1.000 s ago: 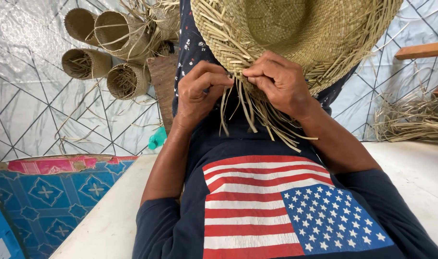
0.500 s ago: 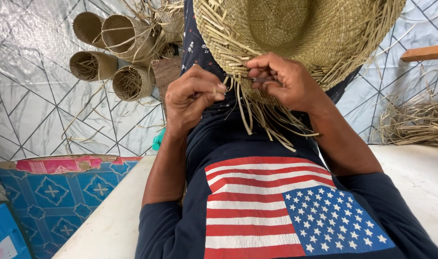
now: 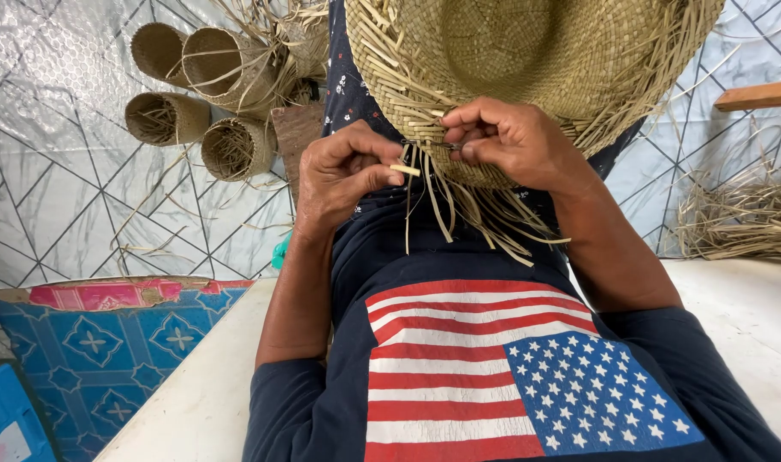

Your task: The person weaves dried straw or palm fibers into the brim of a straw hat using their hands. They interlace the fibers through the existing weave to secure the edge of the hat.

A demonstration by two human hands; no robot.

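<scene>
Since the earlier frames, both hands have shifted slightly along the hat's rim, and the left hand point(image 3: 343, 175) has pulled a little away from the right, now drawing one pale strand out sideways.

Seen from above, looking down the person's own chest, a half-woven straw hat point(image 3: 527, 68) rests upside-down against the lap, its brim edge unfinished and bristling with loose straw strands point(image 3: 446, 210) that hang down over a dark navy shirt point(image 3: 459, 376) printed with a striped and starred flag.

That left hand is curled nearly closed, thumb pressed against the side of the forefinger, pinching the short end of a single flat strand point(image 3: 405, 169). It sits just below the brim, touching the hanging fringe.

Close beside it, the right hand point(image 3: 510, 141) is also curled tight, its fingertips gathered in a narrow pinch on the woven edge of the brim, where a strand is being worked in. Its knuckles rest against the hat's underside. Whether it holds a small tool cannot be told.

At upper left, four woven straw tubes point(image 3: 202, 94) lie stacked on a silvery patterned floor covering point(image 3: 57, 205). A bundle of loose dried straw point(image 3: 741, 222) lies at right. At lower left is a blue patterned mat point(image 3: 108, 342) with a pink edge.
</scene>
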